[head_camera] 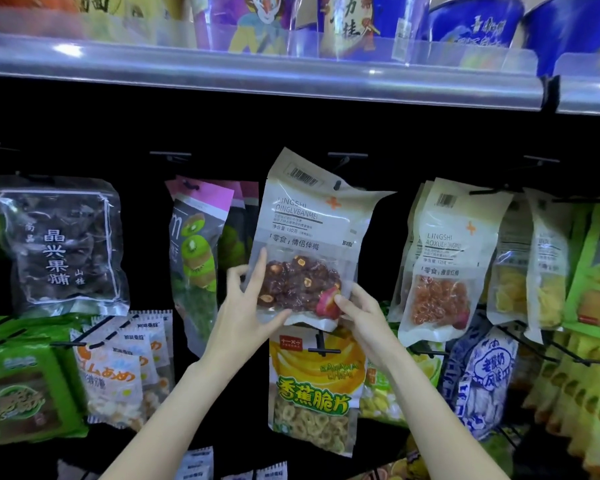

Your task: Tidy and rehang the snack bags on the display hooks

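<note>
A white snack bag [305, 223] with a clear window of dark dried plums hangs tilted in the middle of the display. Its hang hole sits at the tip of a black hook [338, 183]. My left hand [246, 306] grips the bag's lower left edge, index finger on the window and thumb under the bottom. My right hand [361, 313] pinches the lower right corner. Below it hangs a yellow banana chip bag [312, 386] on its own hook.
Kiwi bags [198, 244] hang to the left and a dark fruit bag [63, 244] farther left. White bags with orange fruit [444, 265] and yellow-green bags hang to the right. A clear-edged shelf [257, 74] with noodle bowls runs overhead.
</note>
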{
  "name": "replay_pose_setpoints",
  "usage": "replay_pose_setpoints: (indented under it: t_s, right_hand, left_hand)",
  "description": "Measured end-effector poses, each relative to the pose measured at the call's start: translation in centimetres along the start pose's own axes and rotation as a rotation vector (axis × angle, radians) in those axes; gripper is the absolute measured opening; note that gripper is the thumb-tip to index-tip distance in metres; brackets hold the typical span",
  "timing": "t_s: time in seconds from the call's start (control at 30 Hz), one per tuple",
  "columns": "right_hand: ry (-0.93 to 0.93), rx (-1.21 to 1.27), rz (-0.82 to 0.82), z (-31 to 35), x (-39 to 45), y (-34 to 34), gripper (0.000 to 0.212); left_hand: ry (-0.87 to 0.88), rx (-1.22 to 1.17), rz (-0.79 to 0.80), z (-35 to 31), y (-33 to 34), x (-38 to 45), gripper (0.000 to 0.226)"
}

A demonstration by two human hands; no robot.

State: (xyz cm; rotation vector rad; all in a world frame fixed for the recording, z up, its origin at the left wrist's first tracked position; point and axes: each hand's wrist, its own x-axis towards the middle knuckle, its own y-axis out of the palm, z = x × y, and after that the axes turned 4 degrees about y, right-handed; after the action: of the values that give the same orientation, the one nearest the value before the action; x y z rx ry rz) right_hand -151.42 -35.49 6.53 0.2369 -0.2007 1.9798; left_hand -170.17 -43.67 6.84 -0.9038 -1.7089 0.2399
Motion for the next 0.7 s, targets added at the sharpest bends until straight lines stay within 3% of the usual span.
replay_pose_setpoints:
  t_s: [0.1, 0.23, 0.47, 0.7]
  right_hand:
    - [0.069, 0.169, -0.052, -0.7, -1.2, -1.2, 0.015]
    - [0.072, 0.147, -0.076, -1.6, -2.2, -2.4, 0.011]
    - [0.040, -0.148, -0.172, -2.4, -1.9, -2.6, 0.024]
    - [0.074, -0.182, -0.307, -2.6, 0.0, -1.7, 0.029]
  left_hand:
    - [0.001, -0.121, 0.082, -0.1, 0.7, -0.4, 0.105]
    - [-0.024, -0.206, 0.152, 0.3, 2.1, -1.0, 0.103]
    - [0.033, 0.025, 0.094, 0.6, 3.0, -2.4, 0.092]
    - [-0.121, 0.173, 0.114, -0.3, 4.5, -0.4, 0.096]
